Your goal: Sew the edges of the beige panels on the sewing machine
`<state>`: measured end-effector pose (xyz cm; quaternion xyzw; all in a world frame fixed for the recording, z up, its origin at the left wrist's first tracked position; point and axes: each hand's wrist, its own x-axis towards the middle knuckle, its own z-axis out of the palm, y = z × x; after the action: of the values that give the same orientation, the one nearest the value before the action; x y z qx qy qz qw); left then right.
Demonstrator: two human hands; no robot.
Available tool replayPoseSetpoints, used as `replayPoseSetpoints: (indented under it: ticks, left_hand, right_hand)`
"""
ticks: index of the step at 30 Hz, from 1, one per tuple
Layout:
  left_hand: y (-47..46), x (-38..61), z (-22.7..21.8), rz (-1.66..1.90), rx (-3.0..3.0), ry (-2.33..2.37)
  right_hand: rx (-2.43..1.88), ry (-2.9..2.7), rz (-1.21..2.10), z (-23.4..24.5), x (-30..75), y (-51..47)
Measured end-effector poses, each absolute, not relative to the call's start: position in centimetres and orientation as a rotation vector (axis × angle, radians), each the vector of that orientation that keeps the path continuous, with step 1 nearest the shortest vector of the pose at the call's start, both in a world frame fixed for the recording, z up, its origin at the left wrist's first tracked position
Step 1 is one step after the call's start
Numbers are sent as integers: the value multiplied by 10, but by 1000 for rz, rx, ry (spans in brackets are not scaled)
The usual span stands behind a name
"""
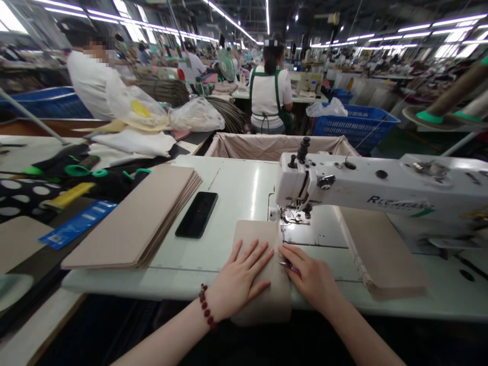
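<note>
At white sewing table (236,188), facing sewing machine (381,190); stack of panels (141,218) off to the left. Flat on table, one beige panel (255,231), far edge at presser foot (293,217), near end overhanging. Spread flat on it, left hand (240,277); at its right edge, right hand (310,277), pinching small metal tool (284,263), kind unclear. Likely lining up for stitching; next calls for straight, even feed

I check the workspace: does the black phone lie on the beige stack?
No, the black phone lies flat on the white table, beside the beige stack.
</note>
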<state>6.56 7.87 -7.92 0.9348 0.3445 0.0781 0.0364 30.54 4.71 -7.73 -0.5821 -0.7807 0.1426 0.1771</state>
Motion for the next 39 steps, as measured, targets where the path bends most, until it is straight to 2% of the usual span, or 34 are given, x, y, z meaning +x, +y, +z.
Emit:
replayPoseSetpoints:
  ticks: [6, 18, 39]
  left_hand:
    - [87, 75, -79, 229, 2829, 1049]
    - [126, 77, -69, 192, 2754, 985]
    - [143, 76, -71, 229, 2683, 951]
  right_hand:
    - [-1622, -2152, 411, -86, 301, 50]
    - [-1785, -2249, 212, -86, 303, 58]
    - [-1755, -2270, 214, -91, 303, 60]
